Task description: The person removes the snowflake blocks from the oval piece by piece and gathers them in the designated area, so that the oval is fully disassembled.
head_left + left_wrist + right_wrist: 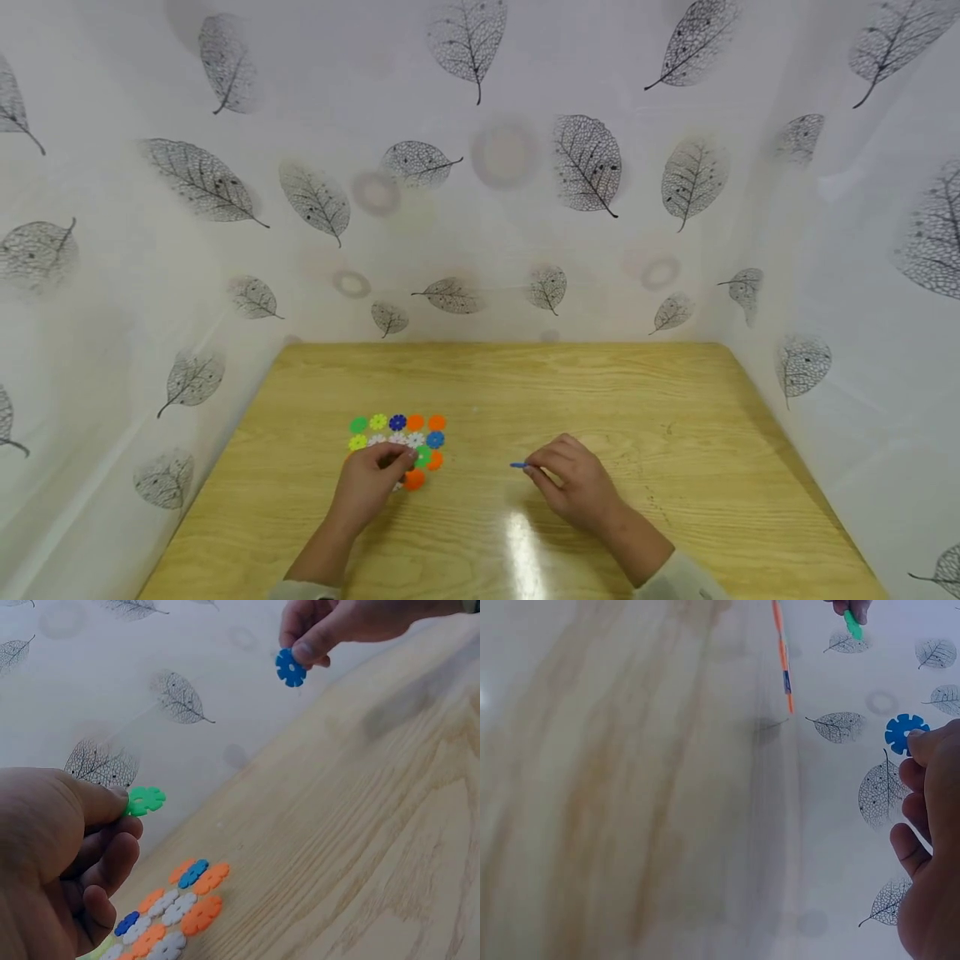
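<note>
My left hand pinches a green notched plastic disc between thumb and index finger, above the near side of a group of flat discs. In my right hand, thumb and fingertips pinch a blue notched disc with a small hole in its middle. The head view shows that blue disc edge-on, some way to the right of the group. On the table, the laid-out discs include a dark blue disc, a yellow disc and an orange disc. My left hand hides part of the group.
The wooden table carries the rows of discs on its left half. A pale curtain printed with grey leaves stands behind the table and along both sides. Light glares off the tabletop near its front.
</note>
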A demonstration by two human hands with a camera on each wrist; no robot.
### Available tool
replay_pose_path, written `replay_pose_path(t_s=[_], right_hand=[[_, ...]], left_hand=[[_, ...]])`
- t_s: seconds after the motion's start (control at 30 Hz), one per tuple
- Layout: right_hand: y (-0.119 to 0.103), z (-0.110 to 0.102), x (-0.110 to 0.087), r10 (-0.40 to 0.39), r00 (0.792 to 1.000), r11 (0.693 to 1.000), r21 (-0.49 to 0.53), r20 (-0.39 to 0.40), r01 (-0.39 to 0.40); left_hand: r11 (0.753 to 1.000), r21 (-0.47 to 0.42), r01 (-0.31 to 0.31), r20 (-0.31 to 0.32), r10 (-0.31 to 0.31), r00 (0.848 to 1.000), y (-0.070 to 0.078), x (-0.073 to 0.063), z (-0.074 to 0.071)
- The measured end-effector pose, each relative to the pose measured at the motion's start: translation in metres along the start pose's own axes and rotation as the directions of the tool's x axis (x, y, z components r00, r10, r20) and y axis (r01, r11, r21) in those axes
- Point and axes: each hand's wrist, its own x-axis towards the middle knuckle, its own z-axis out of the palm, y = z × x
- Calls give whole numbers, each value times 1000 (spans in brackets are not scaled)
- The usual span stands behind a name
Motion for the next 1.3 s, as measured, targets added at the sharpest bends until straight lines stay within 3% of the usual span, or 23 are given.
replay_pose_path(t_s=[0.37, 0.53, 0.8, 1.3], right_hand=[[-4, 12, 2, 23, 1000, 999, 48, 0, -23], [-5, 16, 3, 71, 997, 995, 76, 7, -72], [-4, 23, 3, 118, 993, 988, 102, 14, -119], [-10, 37, 8, 136, 991, 978, 156, 20, -137]], left_hand=[[1000, -8, 29, -35, -30, 999, -11, -2, -7], [1000, -4, 6, -68, -6, 998, -17, -4, -12], [996, 58, 72, -88, -67, 994, -25, -5, -23], [986, 102, 136, -116, -124, 986, -32, -10, -36]])
